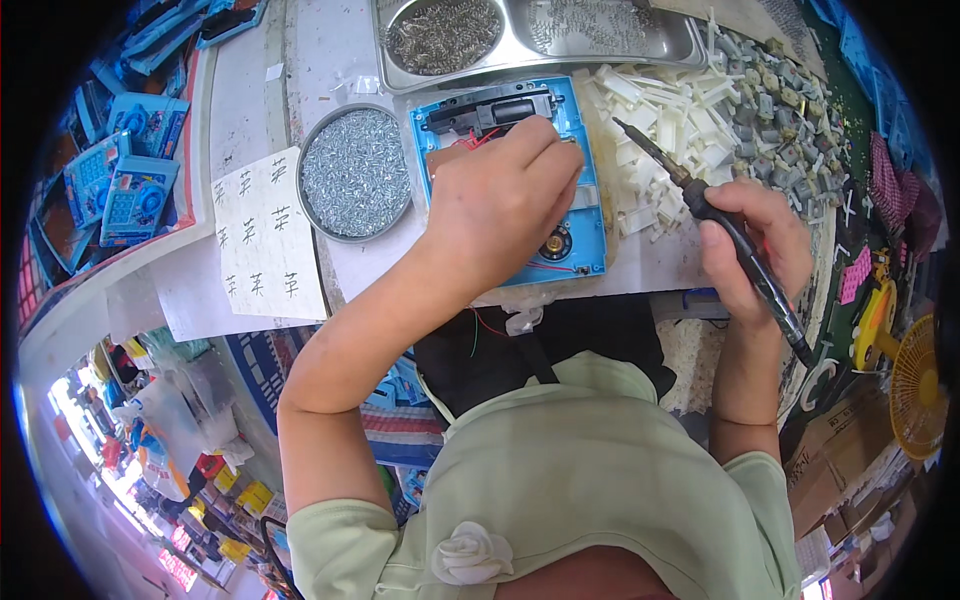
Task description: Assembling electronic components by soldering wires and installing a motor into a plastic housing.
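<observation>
Blue plastic casing (580,190) sits mid-frame on the white bench (330,50), and your left hand (500,200) is curled over it, fingertips pinched down by the black part (490,108) and red wires (478,140); can't tell what it's gripping. Your right hand (755,245) is wrapped tight around a black soldering iron (700,195), tip aimed up-left over the pile of white plastic bits (660,110). Round tin of screws (355,172) sits left, steel tray (530,35) up top.
</observation>
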Demonstrator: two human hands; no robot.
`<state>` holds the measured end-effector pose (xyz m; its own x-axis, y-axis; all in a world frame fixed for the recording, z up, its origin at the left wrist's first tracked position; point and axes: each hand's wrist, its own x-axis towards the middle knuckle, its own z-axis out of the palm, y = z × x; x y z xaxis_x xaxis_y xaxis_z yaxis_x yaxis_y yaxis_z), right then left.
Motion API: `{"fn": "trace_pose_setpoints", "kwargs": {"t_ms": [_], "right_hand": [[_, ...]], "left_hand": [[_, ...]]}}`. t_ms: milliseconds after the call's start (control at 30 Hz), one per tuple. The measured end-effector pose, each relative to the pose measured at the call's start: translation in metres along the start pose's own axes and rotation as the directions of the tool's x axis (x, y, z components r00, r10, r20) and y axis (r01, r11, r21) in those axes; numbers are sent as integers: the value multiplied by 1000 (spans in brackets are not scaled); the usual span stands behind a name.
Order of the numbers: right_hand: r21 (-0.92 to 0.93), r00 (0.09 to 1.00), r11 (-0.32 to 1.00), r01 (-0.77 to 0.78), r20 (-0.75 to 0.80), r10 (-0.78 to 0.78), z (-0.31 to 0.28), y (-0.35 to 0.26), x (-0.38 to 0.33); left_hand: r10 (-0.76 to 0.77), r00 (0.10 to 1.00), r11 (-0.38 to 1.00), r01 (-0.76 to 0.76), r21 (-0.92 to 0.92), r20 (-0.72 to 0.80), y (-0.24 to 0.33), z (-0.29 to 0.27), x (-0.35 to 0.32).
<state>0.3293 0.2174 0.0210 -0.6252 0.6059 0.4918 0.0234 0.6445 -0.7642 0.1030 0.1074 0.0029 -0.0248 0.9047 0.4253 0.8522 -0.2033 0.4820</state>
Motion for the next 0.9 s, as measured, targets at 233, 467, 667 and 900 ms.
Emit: {"fn": "trace_pose_setpoints", "kwargs": {"t_ms": [233,467,667,900], "right_hand": [[66,998,997,-44,48,41,1,0,-1],[345,974,926,-154,209,84,-4,-4,-3],[245,912,942,-227,394,117,-3,-12,-1],[213,911,957,-197,400,99,5,-14,2]], "left_hand": [[-208,939,878,302,-371,272,-9,-34,-7],[-39,955,958,119,-260,295,-8,-31,-18],[-45,960,968,110,-226,277,-8,-28,-21],[-15,962,977,73,-202,274,-10,-26,-22]]}}
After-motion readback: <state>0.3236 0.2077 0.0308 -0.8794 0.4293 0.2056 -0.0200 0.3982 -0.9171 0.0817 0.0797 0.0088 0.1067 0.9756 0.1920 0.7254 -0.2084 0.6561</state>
